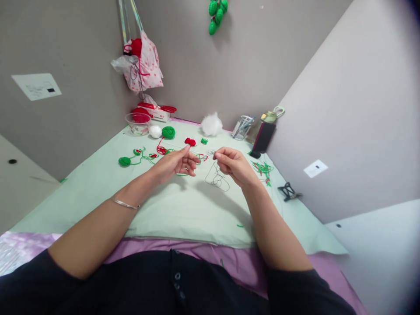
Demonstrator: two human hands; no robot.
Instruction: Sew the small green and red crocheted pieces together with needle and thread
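My left hand, a silver bangle on its wrist, hovers over the middle of the table with its fingers loosely spread and nothing visible in them. Just beyond its thumb lies a small red crocheted piece. The thumb and forefinger of my right hand are pinched together on a thin dark thread. Loose loops of this thread hang or lie below the fingertips. Between the two hands are red and green yarn ends. A small green piece sits farther back.
White stuffing, a green yarn ball and a clear tub stand at the back. A pen cup and a phone are back right. Green yarn scraps and a black stand lie right.
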